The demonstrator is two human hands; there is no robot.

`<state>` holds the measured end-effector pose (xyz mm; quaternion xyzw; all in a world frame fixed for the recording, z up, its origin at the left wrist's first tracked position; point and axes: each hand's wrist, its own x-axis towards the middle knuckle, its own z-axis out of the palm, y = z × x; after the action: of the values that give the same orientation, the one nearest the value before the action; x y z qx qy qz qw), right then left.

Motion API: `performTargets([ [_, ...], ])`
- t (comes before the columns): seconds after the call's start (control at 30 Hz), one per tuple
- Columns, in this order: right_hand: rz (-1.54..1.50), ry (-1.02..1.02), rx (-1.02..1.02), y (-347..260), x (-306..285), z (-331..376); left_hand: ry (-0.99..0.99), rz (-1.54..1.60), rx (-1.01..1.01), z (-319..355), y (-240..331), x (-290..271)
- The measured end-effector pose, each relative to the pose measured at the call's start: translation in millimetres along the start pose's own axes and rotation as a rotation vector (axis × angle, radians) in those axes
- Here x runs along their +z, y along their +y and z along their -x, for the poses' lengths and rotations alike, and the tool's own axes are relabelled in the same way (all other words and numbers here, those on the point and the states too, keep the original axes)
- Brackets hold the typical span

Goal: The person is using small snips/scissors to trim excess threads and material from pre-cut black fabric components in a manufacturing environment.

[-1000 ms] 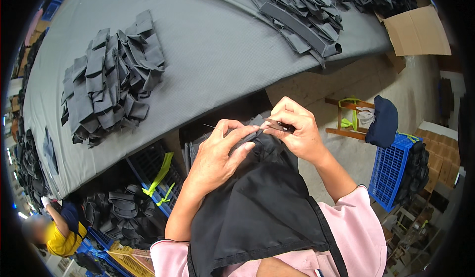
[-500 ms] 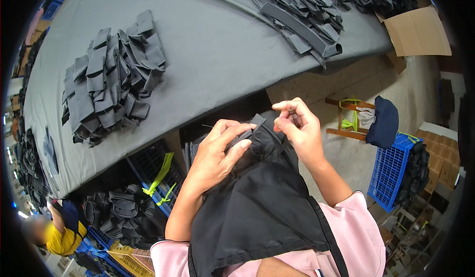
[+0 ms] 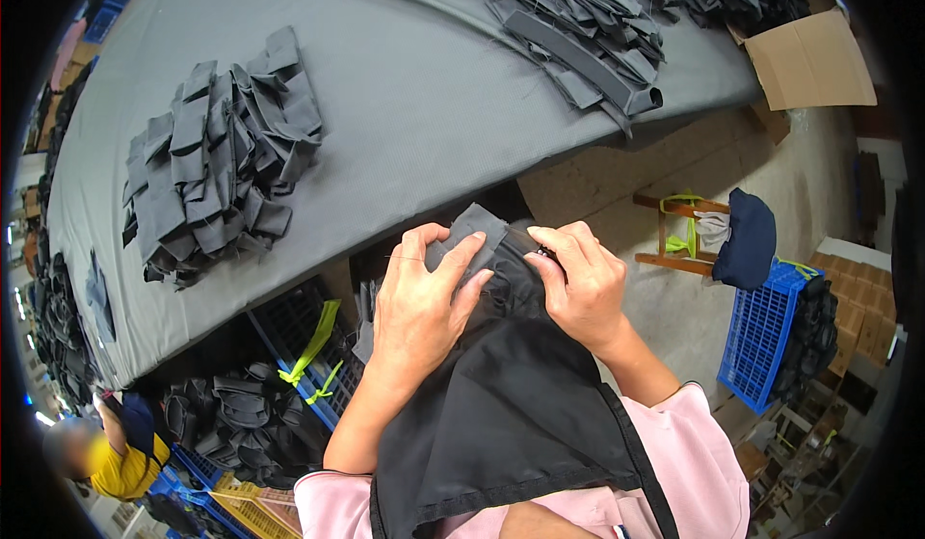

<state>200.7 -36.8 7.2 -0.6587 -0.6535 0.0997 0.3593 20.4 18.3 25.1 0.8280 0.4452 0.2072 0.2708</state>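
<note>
My left hand (image 3: 419,303) pinches a dark grey fabric strip (image 3: 479,223) between thumb and fingers, its squared end standing up past the fingertips. Close on the right, my right hand (image 3: 588,289) is closed, thumb against forefinger, around a small dark object (image 3: 542,250) at the strip's edge. What that object is cannot be made out. Beneath both hands, more dark fabric (image 3: 511,289) lies bunched above the black apron (image 3: 501,414) on my lap.
Ahead stands a table with a grey cover (image 3: 405,105). It bears a pile of folded grey strips (image 3: 222,154) at left and another heap (image 3: 588,38) far right. A cardboard box (image 3: 809,62), a wooden stool (image 3: 674,231) and a blue crate (image 3: 761,337) are at right; a person in yellow (image 3: 125,457) is lower left.
My right hand has come down and in toward the fabric strip, its fingers closer together. More of the strip's flat end now shows above my left fingers.
</note>
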Motion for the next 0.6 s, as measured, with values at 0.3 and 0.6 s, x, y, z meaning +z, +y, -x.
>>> performTargets([
  [0.3, -1.135, -0.100, 0.699, -3, 22, -18, 0.075, -0.063, 0.114, -3, -2, 17],
  [0.6, -1.347, -0.307, 0.874, 9, 26, -35, -0.270, 1.331, -0.404, 18, -38, -6],
])
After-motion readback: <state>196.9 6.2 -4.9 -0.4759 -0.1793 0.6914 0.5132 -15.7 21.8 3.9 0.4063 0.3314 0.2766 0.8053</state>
